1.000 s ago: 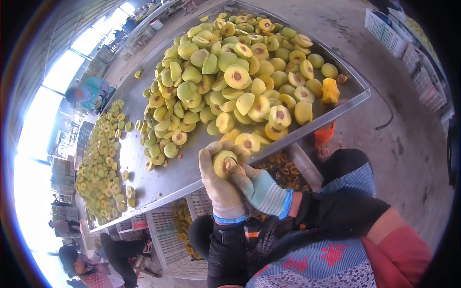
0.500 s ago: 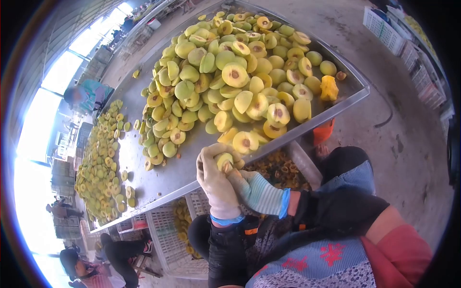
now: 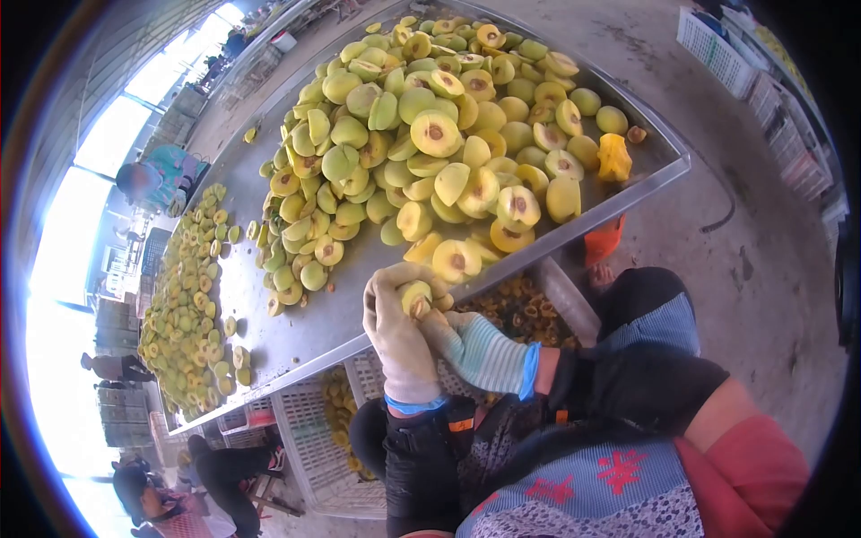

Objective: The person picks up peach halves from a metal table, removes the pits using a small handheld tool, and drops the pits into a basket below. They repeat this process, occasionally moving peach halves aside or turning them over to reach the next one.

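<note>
My left hand (image 3: 400, 334), in a pale work glove, is wrapped round a yellow-green peach half (image 3: 415, 296) with its cut face and brown centre showing. My right hand (image 3: 480, 354), in a striped blue-and-white glove, is closed against the lower side of that fruit. Whatever its fingers hold is hidden. Both hands are at the near edge of a metal table (image 3: 359, 305). Just beyond them lies a big heap of halved peaches (image 3: 386, 170), many with the brown pit cavity facing up.
A second heap of fruit (image 3: 184, 314) covers the table's left part. Below the near edge are a white crate (image 3: 305, 439) with fruit pieces and a container of brown pits (image 3: 525, 314). Other people sit at left. Stacked crates (image 3: 717, 54) stand at right.
Both hands shift very slightly left in view, still together on the same peach half. The person at the far left moves their hands a little.
</note>
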`<state>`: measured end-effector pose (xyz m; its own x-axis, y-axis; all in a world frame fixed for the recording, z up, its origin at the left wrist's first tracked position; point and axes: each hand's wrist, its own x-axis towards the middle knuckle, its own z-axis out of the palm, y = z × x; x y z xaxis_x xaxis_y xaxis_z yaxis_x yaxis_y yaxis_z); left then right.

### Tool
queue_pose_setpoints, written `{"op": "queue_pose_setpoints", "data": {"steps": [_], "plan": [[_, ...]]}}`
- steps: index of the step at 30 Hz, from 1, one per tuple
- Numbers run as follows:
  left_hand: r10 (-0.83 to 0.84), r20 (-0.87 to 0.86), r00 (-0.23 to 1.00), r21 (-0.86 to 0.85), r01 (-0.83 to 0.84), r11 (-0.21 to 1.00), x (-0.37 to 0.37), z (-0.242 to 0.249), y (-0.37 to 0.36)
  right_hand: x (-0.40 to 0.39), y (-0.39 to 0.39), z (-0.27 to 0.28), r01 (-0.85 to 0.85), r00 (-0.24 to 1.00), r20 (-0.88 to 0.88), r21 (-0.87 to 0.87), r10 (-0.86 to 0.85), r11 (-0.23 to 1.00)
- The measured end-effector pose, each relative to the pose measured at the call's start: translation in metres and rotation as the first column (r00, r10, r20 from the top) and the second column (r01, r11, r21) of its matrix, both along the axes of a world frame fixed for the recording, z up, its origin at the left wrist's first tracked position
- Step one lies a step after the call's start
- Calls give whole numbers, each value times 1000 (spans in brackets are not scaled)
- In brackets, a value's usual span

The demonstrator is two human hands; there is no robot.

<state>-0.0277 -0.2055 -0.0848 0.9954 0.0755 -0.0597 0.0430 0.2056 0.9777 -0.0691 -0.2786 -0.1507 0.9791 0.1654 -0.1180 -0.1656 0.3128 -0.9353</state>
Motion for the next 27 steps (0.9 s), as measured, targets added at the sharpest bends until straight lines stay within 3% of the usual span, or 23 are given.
{"op": "queue_pose_setpoints", "data": {"steps": [4, 8, 13, 16, 19, 20, 23, 25, 27], "plan": [[-2, -18, 1000, 1, 2, 1000, -1, -1, -2, -7, 2, 2, 75, 996, 50, 71, -79, 995], [-62, 4, 998, -62, 62, 996, -3, -1, 1, -10, -3, 14, 40, 999, 4, 2, -40, 999], [-35, -13, 999, 42, 35, 999, 2, -9, 2, -2, -6, -1, -25, 999, -38, -100, 21, 995], [-42, 14, 999, 41, 41, 998, 0, -8, 0, -9, -8, 5, 33, 998, 53, -61, -30, 998], [-57, 45, 997, -19, 58, 998, -3, -11, 1, -15, -1, 15, 103, 994, 19, 61, -104, 993], [-62, 57, 996, -47, 65, 997, -2, -12, 2, -13, 1, 11, 99, 994, 31, 30, -100, 995], [-34, 167, 985, 100, 18, 995, -1, -17, 2, -6, 2, 0, 53, 998, 29, -42, -52, 998], [-55, 57, 997, 79, 50, 996, 5, -19, 6, -2, -4, 5, -23, 999, -26, -57, 21, 998], [-69, -3, 998, 61, 69, 996, 4, -19, 7, -6, 0, 3, 8, 998, -63, 21, -7, 1000]]}}
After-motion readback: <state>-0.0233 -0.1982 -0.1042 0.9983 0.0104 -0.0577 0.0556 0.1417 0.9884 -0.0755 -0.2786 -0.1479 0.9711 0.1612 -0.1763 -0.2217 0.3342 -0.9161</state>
